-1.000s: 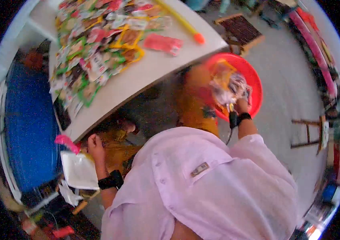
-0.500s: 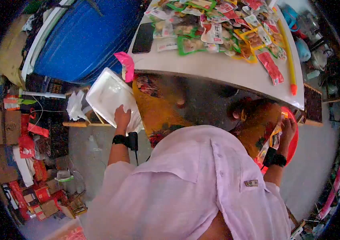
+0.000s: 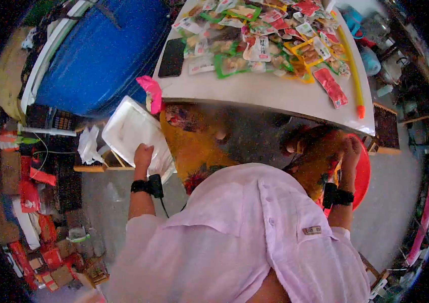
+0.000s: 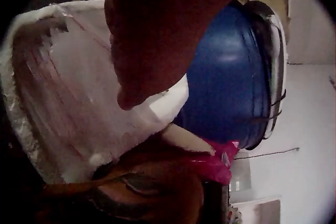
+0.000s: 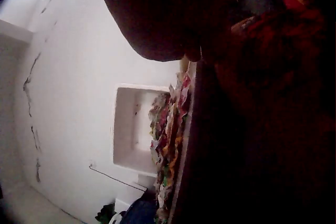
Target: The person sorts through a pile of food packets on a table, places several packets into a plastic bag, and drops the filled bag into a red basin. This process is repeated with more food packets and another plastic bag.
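Observation:
My left hand [image 3: 144, 156] hovers over a white foam box [image 3: 126, 123], its fingers loosely curled with nothing seen in them. The left wrist view shows the hand dark in front of the box's [image 4: 79, 87] inner face, which has a few smears. On the other side, my right hand [image 3: 350, 150] is above the red basin [image 3: 363, 177], fingers bent and no object showing in them. Most of what lies in the basin is hidden by the hand and forearm. In the right wrist view the hand [image 5: 163, 19] is a dark shape near table height.
Many sealed food packets [image 3: 234, 64] cover the white table [image 3: 214, 91]. A black phone [image 3: 172, 58], a lone red packet [image 3: 331, 87] and a yellow tube [image 3: 351, 70] lie there too. Pink plastic [image 3: 151, 93] hangs at the table corner. A big blue tub [image 3: 103, 55] stands left.
The head view has swung left since a second ago. My right hand has come up from the packets in the basin. My left hand moved over the foam box, and its fingers have drawn in.

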Demonstrator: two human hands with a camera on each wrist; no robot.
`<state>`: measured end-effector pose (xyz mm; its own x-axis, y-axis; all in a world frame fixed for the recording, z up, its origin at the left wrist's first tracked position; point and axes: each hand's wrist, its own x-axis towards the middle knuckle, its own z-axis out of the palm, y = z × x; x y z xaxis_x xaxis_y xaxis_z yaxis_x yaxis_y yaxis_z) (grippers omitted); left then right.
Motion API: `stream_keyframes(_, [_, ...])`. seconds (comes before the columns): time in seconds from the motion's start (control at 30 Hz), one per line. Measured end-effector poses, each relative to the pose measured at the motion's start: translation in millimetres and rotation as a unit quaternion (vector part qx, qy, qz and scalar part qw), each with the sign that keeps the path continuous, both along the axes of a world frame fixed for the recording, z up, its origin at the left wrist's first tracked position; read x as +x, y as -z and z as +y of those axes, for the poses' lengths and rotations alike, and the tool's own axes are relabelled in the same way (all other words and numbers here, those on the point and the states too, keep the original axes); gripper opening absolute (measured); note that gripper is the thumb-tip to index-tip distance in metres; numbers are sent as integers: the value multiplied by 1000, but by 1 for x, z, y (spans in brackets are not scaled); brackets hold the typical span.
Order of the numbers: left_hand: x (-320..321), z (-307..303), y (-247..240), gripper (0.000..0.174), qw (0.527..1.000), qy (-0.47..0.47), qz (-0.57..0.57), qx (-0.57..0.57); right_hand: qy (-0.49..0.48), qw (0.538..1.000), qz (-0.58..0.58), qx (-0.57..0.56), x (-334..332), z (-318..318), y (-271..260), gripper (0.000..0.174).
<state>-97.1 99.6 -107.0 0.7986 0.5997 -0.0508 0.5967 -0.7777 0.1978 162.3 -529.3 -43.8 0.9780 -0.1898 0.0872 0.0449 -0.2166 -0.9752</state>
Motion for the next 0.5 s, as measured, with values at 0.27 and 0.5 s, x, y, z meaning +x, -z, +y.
stream_keyframes(0.27, [-1, -2, -41, 14, 867, -131, -243, -414, -40, 994, -15, -98, -4, 8, -19, 13])
stream_keyframes(0.5, [56, -13, -137, 9, 852, -137, -344, -371, -29, 1000, 4, -10, 1, 37, -54, 16])
